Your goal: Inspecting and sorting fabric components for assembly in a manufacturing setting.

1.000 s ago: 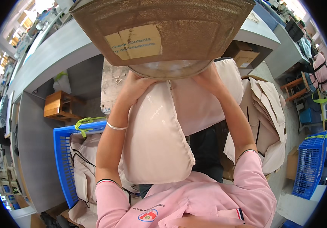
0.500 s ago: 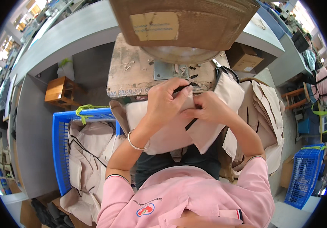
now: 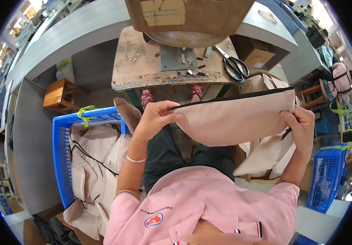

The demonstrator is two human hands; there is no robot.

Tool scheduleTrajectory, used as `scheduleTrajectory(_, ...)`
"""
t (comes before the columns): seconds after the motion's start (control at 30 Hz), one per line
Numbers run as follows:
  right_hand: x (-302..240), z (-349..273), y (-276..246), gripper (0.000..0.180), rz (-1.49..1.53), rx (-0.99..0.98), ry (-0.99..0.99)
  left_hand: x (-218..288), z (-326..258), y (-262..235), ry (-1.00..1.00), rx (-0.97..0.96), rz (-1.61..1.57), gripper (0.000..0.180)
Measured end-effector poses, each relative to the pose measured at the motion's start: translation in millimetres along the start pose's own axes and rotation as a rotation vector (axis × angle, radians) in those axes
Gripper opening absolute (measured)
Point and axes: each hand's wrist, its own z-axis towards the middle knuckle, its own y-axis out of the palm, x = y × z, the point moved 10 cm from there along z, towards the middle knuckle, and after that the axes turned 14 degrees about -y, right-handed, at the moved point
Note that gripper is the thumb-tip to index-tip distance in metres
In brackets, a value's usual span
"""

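Note:
A beige fabric piece (image 3: 233,120) with a black strip along its upper edge is stretched out above my lap. My left hand (image 3: 156,117) pinches its left corner between thumb and fingers. At the other end, my right hand (image 3: 298,122) grips the right corner, its thumb lying on the near face. Another beige flap hangs below my right hand; whether it belongs to the same piece I cannot tell. Black-handled scissors (image 3: 235,68) lie on the right side of the worn wooden board (image 3: 137,45), apart from both hands.
A blue basket (image 3: 63,163) full of beige pieces stands at my left; more beige fabric lies at my right. On the board are a metal plate (image 3: 174,59) and small scraps. A brown carton (image 3: 200,16) overhangs its far side. A wooden stool (image 3: 59,94) stands at left.
My hands have moved apart, the right one outward to the right, spreading the fabric between them. The scissors now show fully on the board, uncovered by cloth.

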Motion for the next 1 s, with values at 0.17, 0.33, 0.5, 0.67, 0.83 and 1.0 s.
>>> scheduleTrajectory(0.17, 14, -40, -36, 0.026, 0.035, 0.144, 0.124, -20, 3, 32, -0.01, -0.006, -0.424, 0.022)
scheduleTrajectory(0.33, 36, -79, -58, 0.025, 0.052, 0.184, 0.246, -21, 11, 70, -0.065, 0.002, -0.484, 0.021)
scheduleTrajectory(0.5, 58, -110, -80, 0.027, -0.099, 0.151, 0.281, -16, 7, 99, -0.017, -0.043, -0.428, 0.018)
scheduleTrajectory(0.67, 59, -144, -110, 0.027, -0.083, 0.254, 0.312, -18, 6, 126, 0.005, 0.004, -0.235, 0.013)
scheduleTrajectory(0.83, 65, -162, -129, 0.021, -0.025, 0.307, 0.344, -29, 6, 156, -0.066, -0.093, -0.211, 0.015)
scheduleTrajectory(1.0, 105, -152, -144, 0.02, -0.107, 0.191, 0.374, -59, 4, 188, -0.143, -0.188, -0.089, 0.016)
